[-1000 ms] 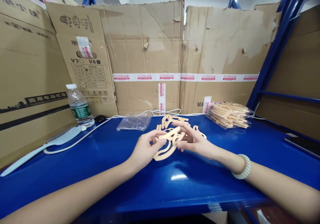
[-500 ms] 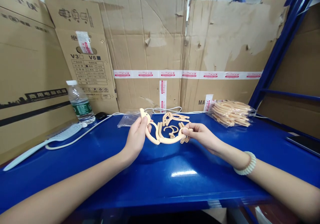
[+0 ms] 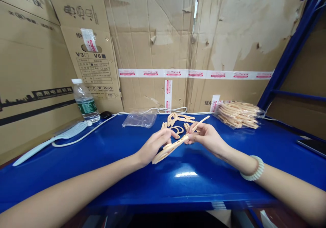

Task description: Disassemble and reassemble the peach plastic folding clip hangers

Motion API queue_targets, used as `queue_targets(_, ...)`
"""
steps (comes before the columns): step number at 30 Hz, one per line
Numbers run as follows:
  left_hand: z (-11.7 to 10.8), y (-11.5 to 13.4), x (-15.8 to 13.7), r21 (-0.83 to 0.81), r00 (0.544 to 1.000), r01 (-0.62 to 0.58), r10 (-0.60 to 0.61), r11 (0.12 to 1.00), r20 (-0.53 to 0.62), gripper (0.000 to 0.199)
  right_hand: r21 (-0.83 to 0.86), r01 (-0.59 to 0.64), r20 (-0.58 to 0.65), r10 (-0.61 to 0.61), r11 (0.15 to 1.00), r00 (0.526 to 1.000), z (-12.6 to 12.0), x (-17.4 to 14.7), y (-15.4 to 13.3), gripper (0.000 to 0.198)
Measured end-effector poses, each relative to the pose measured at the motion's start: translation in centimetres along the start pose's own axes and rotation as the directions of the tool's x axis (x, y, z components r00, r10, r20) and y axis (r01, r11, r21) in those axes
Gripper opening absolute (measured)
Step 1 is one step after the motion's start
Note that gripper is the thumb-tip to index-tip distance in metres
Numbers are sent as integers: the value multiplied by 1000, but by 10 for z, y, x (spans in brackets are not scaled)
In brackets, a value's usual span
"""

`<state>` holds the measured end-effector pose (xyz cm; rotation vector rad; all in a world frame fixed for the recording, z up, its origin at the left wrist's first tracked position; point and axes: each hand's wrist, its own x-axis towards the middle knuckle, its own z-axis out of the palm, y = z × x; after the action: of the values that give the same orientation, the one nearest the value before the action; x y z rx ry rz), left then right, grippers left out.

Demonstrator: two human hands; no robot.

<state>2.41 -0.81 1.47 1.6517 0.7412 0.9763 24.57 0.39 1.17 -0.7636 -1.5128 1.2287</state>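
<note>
A pale beige folding clothes hanger (image 3: 174, 147) is held above the blue table, turned nearly edge-on. Its folded arms slant down toward my left hand (image 3: 155, 144), whose fingers are closed around the near part. My right hand (image 3: 205, 135) pinches the upper end between thumb and fingers. A thin beige piece (image 3: 203, 120) juts up beyond the right fingers; whether it joins the hanger is hidden. Just behind my hands lie loose beige hanger parts: a curved hook (image 3: 179, 129), several short bars partly covered by my fingers, and a curved hanger piece (image 3: 173, 119).
A clear bag of beige hanger parts (image 3: 238, 115) lies at the back right, a flat plastic bag (image 3: 139, 120) at the back. On the left are a water bottle (image 3: 86, 102), a pale-blue hairbrush (image 3: 68, 132) and a white cable (image 3: 112, 117). A phone (image 3: 312, 145) lies far right. Cardboard walls the back.
The hanger has gone from spread out facing me to folded and edge-on. My left hand has moved down and right, toward the right hand. The view has shifted slightly.
</note>
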Motion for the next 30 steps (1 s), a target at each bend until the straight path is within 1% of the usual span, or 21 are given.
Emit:
queue_targets(4,2,-3,1,-49,997,55,-52,997,55,28,5,52,47,-53,999,997,4,-2,-2,33)
queue_targets(6,4,-3,1,-61,991,89,-82,994,102,27,0,82,88,-82,997,993,7,-4,-3,34)
queue_targets(8,6,-3,0,-26,976,132,-125,991,177,32,-23,144,141,-139,989,980,10,-7,-2,32)
queue_targets(10,7,-3,-2,47,956,157,-164,986,242,33,-73,214,196,-196,974,961,10,-8,1,25)
queue_targets(12,8,-2,-4,136,950,131,-164,982,265,30,-180,296,232,-252,938,940,9,-9,3,19)
queue_targets(13,7,-2,-5,183,954,100,-146,978,262,30,-255,351,251,-289,901,924,8,-8,4,17)
queue_targets(15,6,0,-7,285,964,16,-90,958,249,28,-394,480,308,-379,784,873,5,-8,5,15)
queue_targets(17,5,1,-8,379,971,-66,-28,923,239,26,-462,599,386,-459,654,800,3,-8,5,16)
queue_targets(20,6,0,-10,473,970,-153,39,868,242,27,-517,718,487,-530,466,695,1,-9,1,20)
queue_targets(22,8,-1,-10,502,966,-185,62,845,252,27,-542,783,579,-540,305,611,0,-11,-4,25)
queue_targets(24,9,-1,-10,507,964,-198,72,839,257,26,-535,830,673,-514,158,532,1,-13,-9,29)
queue_targets(26,9,-1,-9,489,964,-193,72,851,256,26,-504,864,755,-481,8,446,3,-15,-13,30)
queue_targets(27,8,-2,-9,470,965,-183,67,864,253,27,-489,871,785,-463,-54,411,4,-15,-14,28)
queue_targets(28,8,-2,-8,442,966,-168,58,881,251,28,-474,875,801,-461,-98,383,4,-16,-16,27)
queue_targets(29,7,-3,-7,406,967,-146,43,902,251,29,-472,875,803,-463,-107,376,4,-16,-17,25)
queue_targets(30,6,-5,-6,361,967,-114,20,925,254,31,-484,872,782,-482,-71,395,2,-15,-19,24)
